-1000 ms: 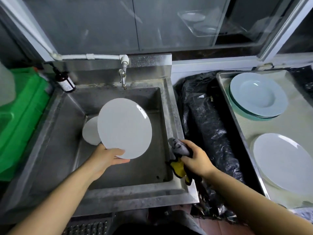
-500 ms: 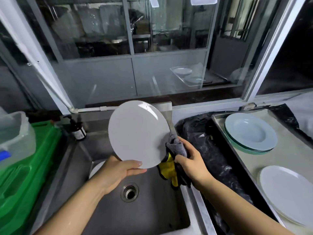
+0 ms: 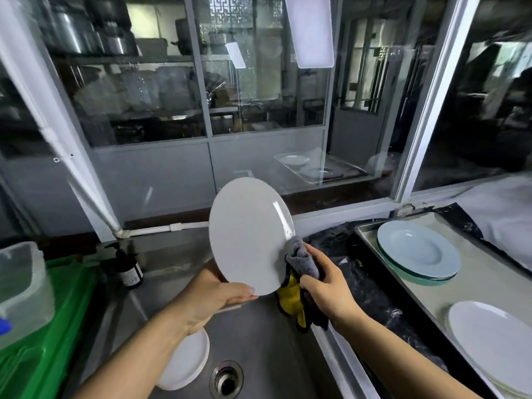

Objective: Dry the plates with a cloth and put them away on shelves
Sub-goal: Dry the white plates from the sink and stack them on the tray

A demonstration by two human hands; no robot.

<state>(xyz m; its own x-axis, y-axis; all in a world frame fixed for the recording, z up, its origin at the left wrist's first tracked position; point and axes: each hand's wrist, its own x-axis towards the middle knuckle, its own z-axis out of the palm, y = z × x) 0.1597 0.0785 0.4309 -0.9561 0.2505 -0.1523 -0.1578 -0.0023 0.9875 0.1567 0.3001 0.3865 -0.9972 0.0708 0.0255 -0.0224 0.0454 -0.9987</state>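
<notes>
White plate [image 3: 249,234], frame centre, gripped at lower rim by left hand [image 3: 213,295]; grey-yellow cloth [image 3: 299,272] clutched in right hand [image 3: 325,286], touching plate's right edge.

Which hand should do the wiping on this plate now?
The right hand. It already grips the grey-and-yellow cloth against the white plate's right edge, while the left hand holds the plate's lower rim.
</notes>
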